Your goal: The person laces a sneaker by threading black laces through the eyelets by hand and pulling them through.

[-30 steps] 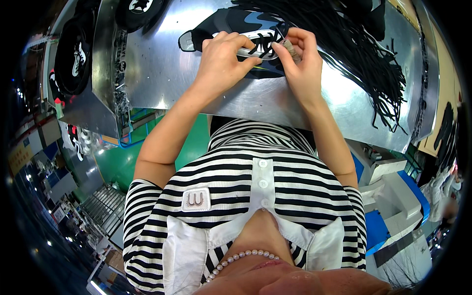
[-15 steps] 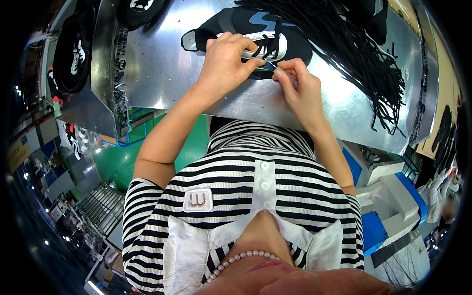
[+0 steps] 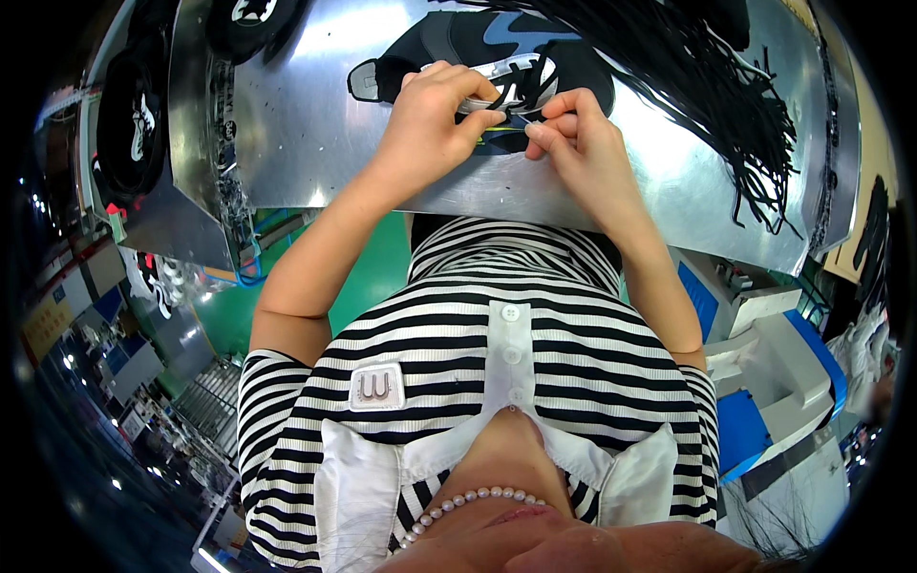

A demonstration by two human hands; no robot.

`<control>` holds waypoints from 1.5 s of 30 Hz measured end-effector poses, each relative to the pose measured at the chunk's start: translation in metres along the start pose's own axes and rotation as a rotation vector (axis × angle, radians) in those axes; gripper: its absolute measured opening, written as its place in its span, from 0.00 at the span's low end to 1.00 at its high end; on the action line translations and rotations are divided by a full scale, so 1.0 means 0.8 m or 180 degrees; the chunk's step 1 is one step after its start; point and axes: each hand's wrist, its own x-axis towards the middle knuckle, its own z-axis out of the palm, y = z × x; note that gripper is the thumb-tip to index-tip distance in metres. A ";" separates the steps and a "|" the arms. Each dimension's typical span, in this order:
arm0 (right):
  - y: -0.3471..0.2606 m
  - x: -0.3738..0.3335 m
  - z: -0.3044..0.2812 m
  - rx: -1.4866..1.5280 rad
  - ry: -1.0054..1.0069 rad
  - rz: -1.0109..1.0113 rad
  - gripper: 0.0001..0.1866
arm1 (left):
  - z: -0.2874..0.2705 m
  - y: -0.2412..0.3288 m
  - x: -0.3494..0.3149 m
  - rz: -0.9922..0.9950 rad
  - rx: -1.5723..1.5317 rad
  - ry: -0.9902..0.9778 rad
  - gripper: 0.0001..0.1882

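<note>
A black shoe [image 3: 413,50] with a blue-grey side stripe lies on its side on the metal table, toe to the right. Black shoelaces [image 3: 517,84] cross its silver-white eyelet panel [image 3: 548,74]. My left hand [image 3: 432,119] is closed over the near side of the lacing, thumb and forefinger gripping the shoe's eyelet edge. Beside it, my right hand [image 3: 585,143] pinches the thin end of a shoelace close to the left thumb; the fingertips partly hide it. Under the hands shows a yellow-green line on the shoe's near side.
A thick bundle of loose black laces [image 3: 712,105] spreads over the table's right side. Another black shoe [image 3: 250,27] stands at the far left, and one more [image 3: 138,129] sits beyond the metal ledge. The table's near edge [image 3: 497,205] runs in front of my body.
My right hand has turned and shifted slightly up and left, its fingers more curled near the eyelets. My left hand keeps nearly the same place on the shoe.
</note>
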 end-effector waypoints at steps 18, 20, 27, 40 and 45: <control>0.007 -0.009 -0.002 0.0321 0.0113 0.0056 0.10 | 0.003 0.017 0.005 -0.0384 -0.0070 -0.0096 0.09; 0.006 -0.008 -0.007 0.0363 0.0055 0.0147 0.09 | 0.007 0.017 0.006 -0.0591 -0.0288 -0.0103 0.09; 0.010 -0.005 0.002 0.0637 0.0176 0.0294 0.09 | 0.025 0.039 -0.001 0.0461 0.0211 -0.0043 0.07; -0.025 -0.005 -0.060 -0.0644 0.0538 -0.1700 0.13 | 0.017 0.031 -0.009 0.1011 0.1282 0.0517 0.07; -0.023 0.028 -0.023 -0.1949 0.0078 -0.1920 0.08 | 0.021 0.031 -0.016 0.0664 0.1311 0.0642 0.06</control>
